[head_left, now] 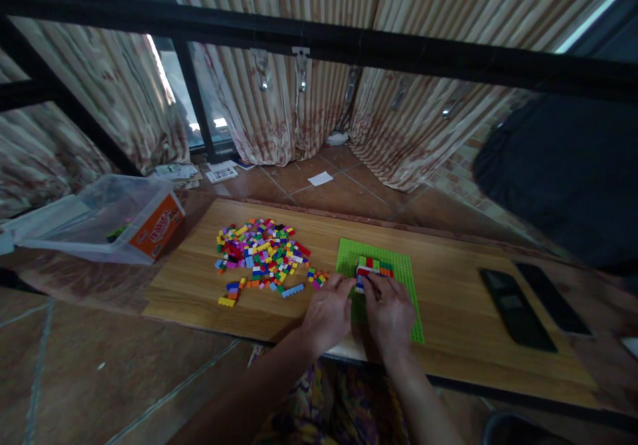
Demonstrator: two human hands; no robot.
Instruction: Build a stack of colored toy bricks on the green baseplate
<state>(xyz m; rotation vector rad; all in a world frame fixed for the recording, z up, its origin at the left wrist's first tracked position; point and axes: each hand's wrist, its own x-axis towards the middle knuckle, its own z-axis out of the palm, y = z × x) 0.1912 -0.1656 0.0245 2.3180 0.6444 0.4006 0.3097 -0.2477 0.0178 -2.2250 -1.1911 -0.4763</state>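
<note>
A green studded baseplate [403, 279] lies on the wooden board, with a small block of coloured toy bricks [369, 264] built up on it in red, white, green, orange and blue. My right hand [391, 312] is over the plate, its fingers bent and pressed against the near side of the built bricks; what they pinch is hidden. Close by on the left, my left hand [326, 312] has its fingers drawn together at the plate's left edge, the tips beside the same bricks. Whether it grips a brick cannot be made out.
A heap of loose bricks [269, 252] spreads over the board [199, 299] on the left. Beyond it stands a clear plastic bin [114, 199] with an orange label. Two dark flat objects, one a black slab [516, 309] and one a black strip [551, 295], lie at the right.
</note>
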